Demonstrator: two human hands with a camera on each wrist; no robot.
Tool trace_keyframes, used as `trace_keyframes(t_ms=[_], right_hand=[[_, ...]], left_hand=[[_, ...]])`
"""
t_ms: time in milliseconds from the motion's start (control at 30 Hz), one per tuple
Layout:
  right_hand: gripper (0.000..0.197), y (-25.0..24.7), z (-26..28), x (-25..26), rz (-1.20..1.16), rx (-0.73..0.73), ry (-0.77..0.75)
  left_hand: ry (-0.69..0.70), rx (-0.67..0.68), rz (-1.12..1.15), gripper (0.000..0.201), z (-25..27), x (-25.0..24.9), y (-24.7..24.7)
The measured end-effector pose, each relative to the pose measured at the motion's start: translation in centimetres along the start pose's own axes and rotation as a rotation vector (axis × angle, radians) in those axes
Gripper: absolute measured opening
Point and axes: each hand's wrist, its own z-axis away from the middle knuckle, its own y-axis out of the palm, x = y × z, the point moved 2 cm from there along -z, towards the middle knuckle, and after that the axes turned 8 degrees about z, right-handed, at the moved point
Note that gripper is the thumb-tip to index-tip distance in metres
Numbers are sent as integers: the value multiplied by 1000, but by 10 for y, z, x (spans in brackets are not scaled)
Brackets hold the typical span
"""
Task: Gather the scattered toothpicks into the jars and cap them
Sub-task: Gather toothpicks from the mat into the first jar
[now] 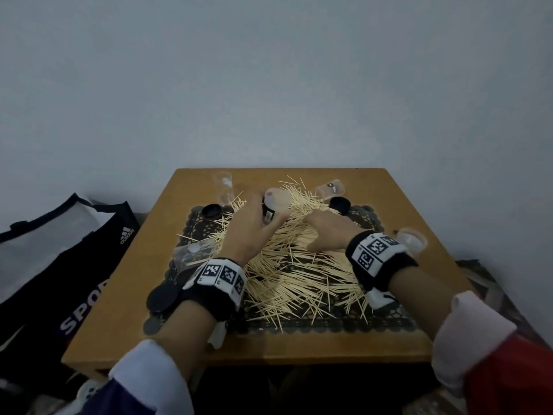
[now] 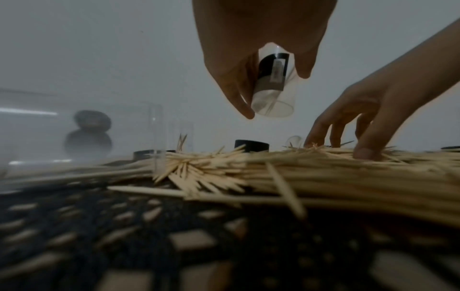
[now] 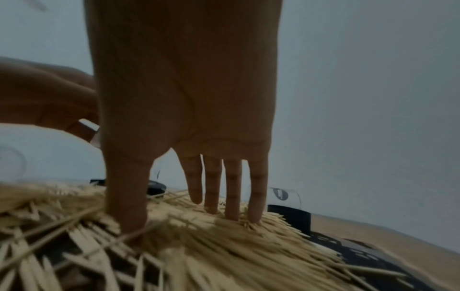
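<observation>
Left hand (image 1: 251, 232) grips clear jar (image 1: 275, 206), raised above toothpicks (image 1: 299, 265), mouth tilted down and away. Right hand (image 1: 329, 233) on pile just beside left: fingers (image 3: 232, 196) straight, spread, tips pressed into toothpicks; thumb likewise. Toothpicks heaped on black mat (image 1: 329, 323), centre of table (image 1: 299, 345). Other jars lie at pile edges, uncapped: far left (image 1: 223, 187), far right (image 1: 329, 190), near left (image 1: 194, 253), right (image 1: 411, 239). Two black caps (image 1: 211, 211) (image 1: 339, 204) on mat at far side.

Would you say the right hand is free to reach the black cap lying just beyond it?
Probably yes: the right hand rests open on the toothpicks, holding nothing, and the black cap lies uncovered just past its fingertips.
</observation>
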Motion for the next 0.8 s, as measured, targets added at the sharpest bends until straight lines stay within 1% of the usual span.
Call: trace_keyframes(t_ms=[67, 133, 333, 433, 567, 667, 800], right_hand=[[49, 2, -5, 0, 30, -32, -15], [42, 3, -7, 1, 51, -57, -38], [39, 6, -12, -1, 73, -97, -69], [38, 8, -14, -3, 105, -106, -54], [31, 8, -16, -2, 117, -117, -24], [29, 4, -16, -3, 65, -130, 3], [25, -1, -15, -6, -5, -111, 31]], left_hand=[[14, 60, -42, 55, -1, 2, 5], [33, 103, -93, 60, -2, 6, 6], [28, 138, -177, 57, -7, 17, 0], [1, 133, -156, 58, -6, 23, 4], [-4, 82, -121, 60, -10, 28, -2], [4, 65, -123, 62, -9, 30, -3], [14, 54, -111, 64, -8, 30, -3]])
